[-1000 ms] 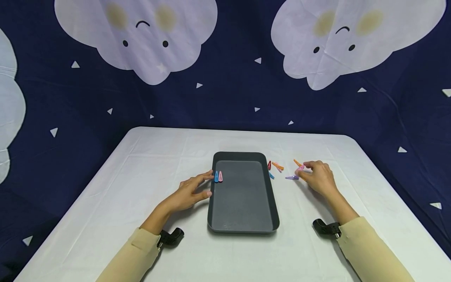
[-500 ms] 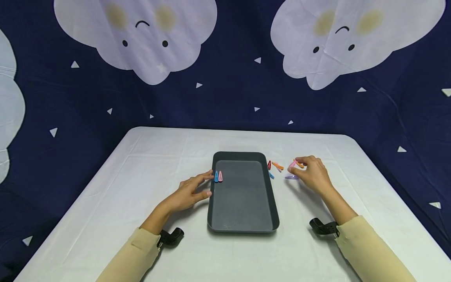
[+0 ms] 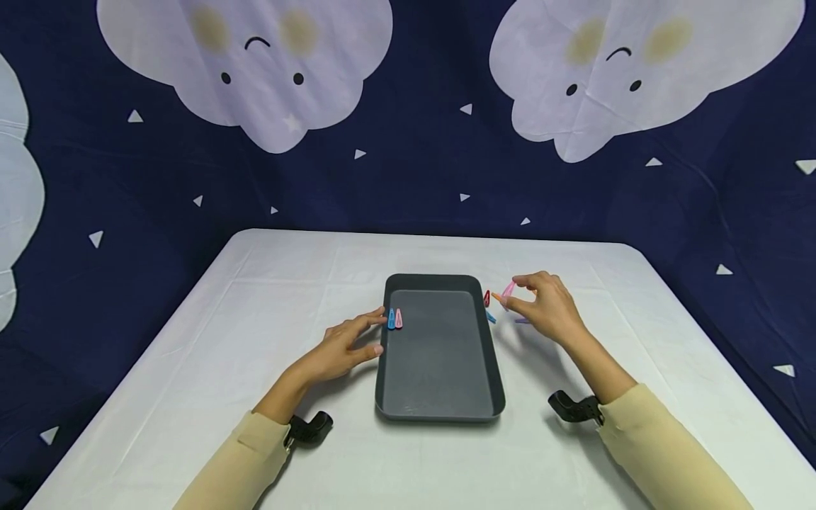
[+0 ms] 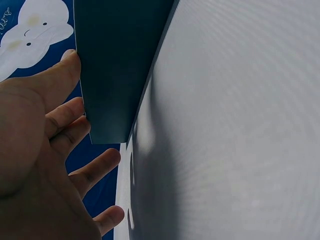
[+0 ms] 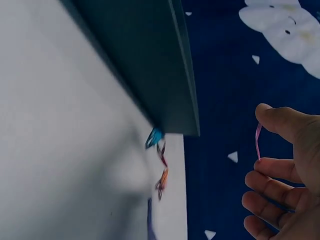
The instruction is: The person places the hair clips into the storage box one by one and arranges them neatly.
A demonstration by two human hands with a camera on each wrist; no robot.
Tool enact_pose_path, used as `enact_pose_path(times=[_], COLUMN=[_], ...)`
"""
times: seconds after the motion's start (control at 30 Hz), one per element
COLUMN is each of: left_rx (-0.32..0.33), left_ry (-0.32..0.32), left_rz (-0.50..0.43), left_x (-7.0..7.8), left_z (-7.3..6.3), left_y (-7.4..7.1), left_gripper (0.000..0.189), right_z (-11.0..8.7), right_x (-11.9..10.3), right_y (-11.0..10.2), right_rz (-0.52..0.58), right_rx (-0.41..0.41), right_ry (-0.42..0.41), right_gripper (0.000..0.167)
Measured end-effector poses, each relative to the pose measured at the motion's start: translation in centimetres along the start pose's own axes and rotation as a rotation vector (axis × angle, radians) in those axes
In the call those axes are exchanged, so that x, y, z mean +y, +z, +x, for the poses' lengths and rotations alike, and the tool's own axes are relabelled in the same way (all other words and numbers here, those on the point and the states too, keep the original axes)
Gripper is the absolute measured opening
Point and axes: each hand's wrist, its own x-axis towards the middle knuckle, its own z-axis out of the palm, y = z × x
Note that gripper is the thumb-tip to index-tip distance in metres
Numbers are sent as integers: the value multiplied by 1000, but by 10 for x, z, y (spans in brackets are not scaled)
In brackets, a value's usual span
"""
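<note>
A pink hair clip (image 5: pixel 258 141) is pinched between thumb and forefinger of my right hand (image 3: pixel 547 306), raised above the table right of the dark grey tray (image 3: pixel 440 361). My left hand (image 3: pixel 341 349) touches the tray's left rim with straight fingers and thumb, as the left wrist view also shows. Inside the tray, against its left wall, a blue hair clip (image 3: pixel 392 319) and another pink hair clip (image 3: pixel 399 319) lie side by side. Below the right hand are loose hair clips, among them a red one (image 3: pixel 487 298), a blue one (image 3: pixel 491 317) and a purple one (image 3: pixel 522 321).
The tray stands mid-table on a white cloth (image 3: pixel 255 304). Orange hair clips (image 5: pixel 162 183) lie near its right side, partly behind the right hand in the head view. A dark blue curtain (image 3: pixel 421 177) with cloud prints hangs behind the table.
My right hand has lifted the pink hair clip off the table and carried it leftward toward the tray. The left hand and the tray have stayed in place.
</note>
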Motion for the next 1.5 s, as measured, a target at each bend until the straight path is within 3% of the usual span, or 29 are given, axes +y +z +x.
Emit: enact_pose_path(times=[0.47,0.7,1.0,1.5], left_rx=[7,7,5,14], left_ry=[11,19,20,25], left_rz=[0,3,9,19], left_x=[2,3,3,3], left_z=[1,1,0,0], left_y=[0,0,0,1], left_gripper=[52,52,52,52], right_z=[10,14,21,34], right_x=[-38,-53,-68,-82], right_y=[6,11,20,40], right_rz=[48,29,12,16], right_rx=[-28,-47,-46,-101], right_ry=[-90,-88,-194,-269], right_gripper=[51,51,51,51])
